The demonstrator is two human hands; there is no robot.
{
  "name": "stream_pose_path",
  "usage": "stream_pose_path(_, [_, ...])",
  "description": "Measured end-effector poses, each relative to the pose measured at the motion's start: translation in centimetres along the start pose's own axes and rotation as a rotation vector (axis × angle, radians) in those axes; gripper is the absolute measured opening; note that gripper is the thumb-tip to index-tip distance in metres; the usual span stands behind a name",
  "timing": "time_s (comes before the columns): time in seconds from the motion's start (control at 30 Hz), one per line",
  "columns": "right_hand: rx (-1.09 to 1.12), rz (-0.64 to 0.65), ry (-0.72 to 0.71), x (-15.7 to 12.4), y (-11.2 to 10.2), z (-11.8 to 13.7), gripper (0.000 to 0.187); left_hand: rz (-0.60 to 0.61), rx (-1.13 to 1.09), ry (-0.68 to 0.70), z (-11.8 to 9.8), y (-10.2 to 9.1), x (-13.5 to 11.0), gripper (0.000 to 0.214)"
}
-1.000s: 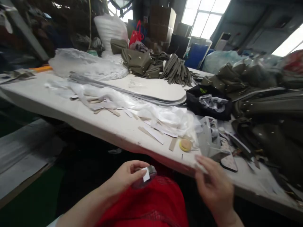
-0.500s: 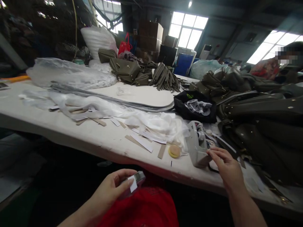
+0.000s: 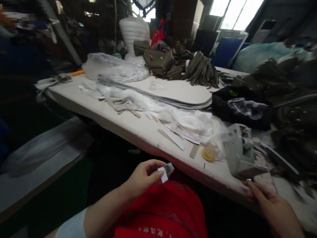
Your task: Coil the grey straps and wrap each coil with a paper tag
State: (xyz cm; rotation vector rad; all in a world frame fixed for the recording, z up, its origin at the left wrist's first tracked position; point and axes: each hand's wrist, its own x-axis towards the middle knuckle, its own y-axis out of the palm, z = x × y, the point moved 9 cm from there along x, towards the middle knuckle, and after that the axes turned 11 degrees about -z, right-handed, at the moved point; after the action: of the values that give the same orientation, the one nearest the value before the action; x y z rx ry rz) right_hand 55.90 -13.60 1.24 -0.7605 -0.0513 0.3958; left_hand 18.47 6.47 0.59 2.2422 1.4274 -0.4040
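My left hand [image 3: 146,175] is closed around a small clear plastic packet [image 3: 169,168] with something dark grey-green inside. Under my left thumb, a white paper label [image 3: 163,176] lies against the packet. On the right, my right hand [image 3: 269,201] has thumb and fingers pinched on a tiny pale piece of tape [image 3: 248,180], blurred at the fingertips. Just beyond that hand stands a grey tape dispenser [image 3: 239,152] near the table's front edge. A yellow tape roll [image 3: 208,154] lies flat to the dispenser's left.
White wrapping sheet [image 3: 195,122] and loose card strips [image 3: 170,138] lie along the white table [image 3: 138,132]. A black bag [image 3: 223,102] holds clear-wrapped coiled pieces. Olive bags [image 3: 159,61] and a strap bundle [image 3: 201,71] sit at the back, with more olive bags on the right.
The view has swung left, so the table things appear farther right. My right hand has drawn back from the dispenser towards the table edge, pinching the tape. My left hand still grips the packet.
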Motion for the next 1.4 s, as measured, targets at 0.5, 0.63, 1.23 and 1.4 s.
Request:
stream_pose_path(0.5, [0.374,0.968,-0.366,-21.0,18.7,16.5,0.035,-0.258,0.227,0.274,-0.8,-3.5,-1.3,0.032])
stream_pose_path(0.63, [0.314,0.982,-0.262,-21.3,20.5,15.3,0.044,-0.302,0.192,0.266,-1.0,-4.2,-1.6,0.033])
stream_pose_path(1.23, [0.422,1.070,-0.289,-21.6,21.5,16.3,0.036,-0.340,0.211,0.383,-2.5,-3.7,-2.3,0.031])
stream_pose_path(1.4, [0.538,0.976,-0.248,-22.0,21.2,17.2,0.035,-0.319,0.343,0.522,-4.0,-2.6,-3.7,0.025])
